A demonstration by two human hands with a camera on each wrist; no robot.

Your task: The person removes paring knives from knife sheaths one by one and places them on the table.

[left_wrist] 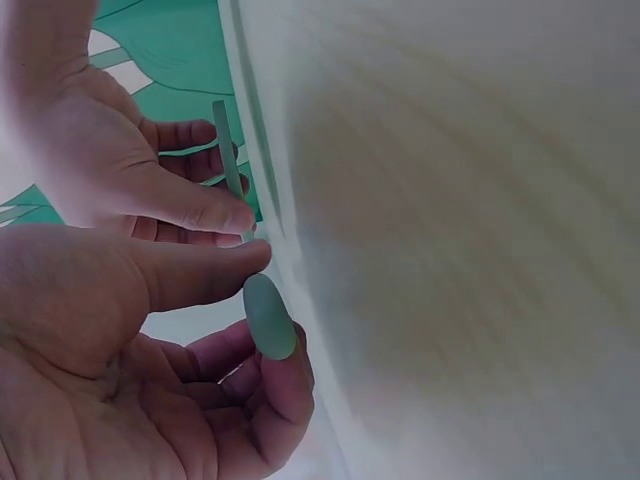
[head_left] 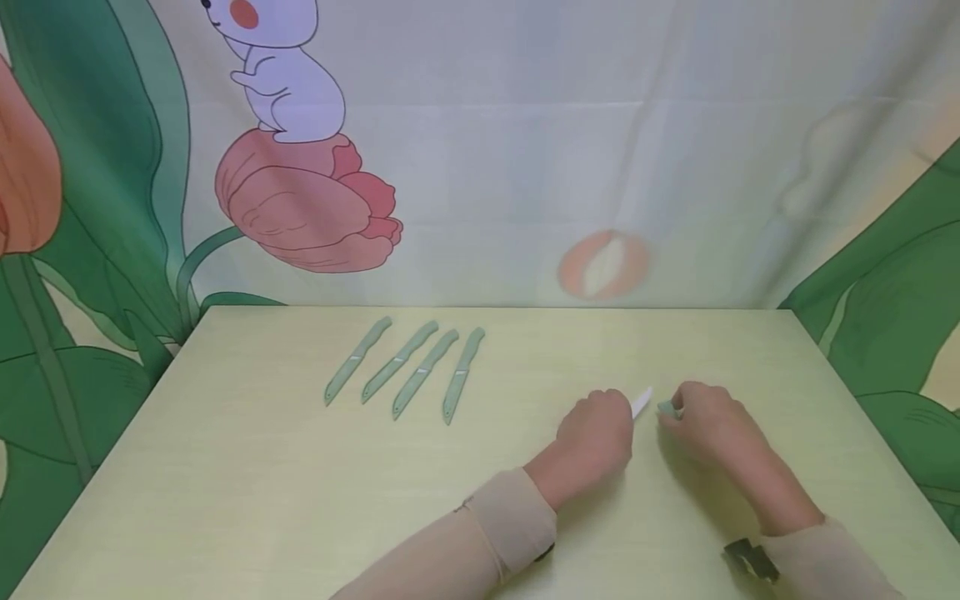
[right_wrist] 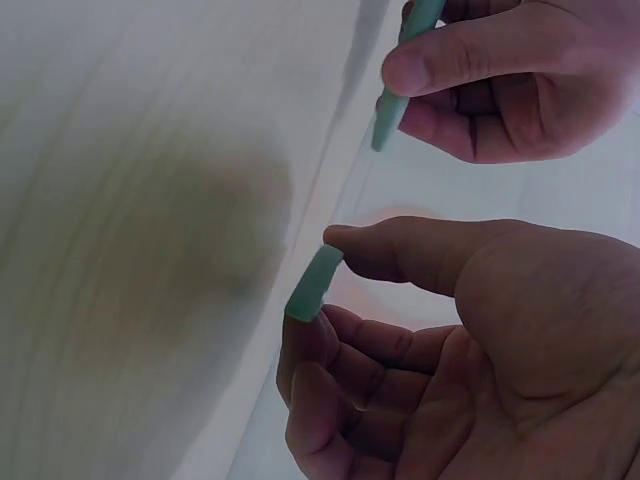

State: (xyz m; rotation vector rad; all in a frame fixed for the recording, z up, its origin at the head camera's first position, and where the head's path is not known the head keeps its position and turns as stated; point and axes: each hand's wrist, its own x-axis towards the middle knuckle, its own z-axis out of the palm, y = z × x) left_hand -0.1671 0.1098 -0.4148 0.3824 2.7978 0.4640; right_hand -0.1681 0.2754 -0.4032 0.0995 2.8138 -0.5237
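Observation:
On the right half of the table, my left hand (head_left: 596, 437) grips a paring knife by its green handle (left_wrist: 270, 318), the thumb pressing one side and the curled fingers the other. Its pale bare blade (head_left: 642, 402) sticks out toward the right. Just across from the blade tip, my right hand (head_left: 712, 421) pinches a green blade cover (right_wrist: 316, 283) between thumb and fingers. A short gap separates tip and cover in the head view. The right wrist view shows the left hand (right_wrist: 510, 75) above, and the knife handle's rounded end (right_wrist: 388, 125) below its thumb.
Several green knives (head_left: 426, 371) in matching covers lie side by side, slanted, on the left half of the pale table (head_left: 247, 483). Behind the table's far edge hangs a printed curtain (head_left: 480, 167). A dark strap piece (head_left: 752, 560) shows at the right sleeve.

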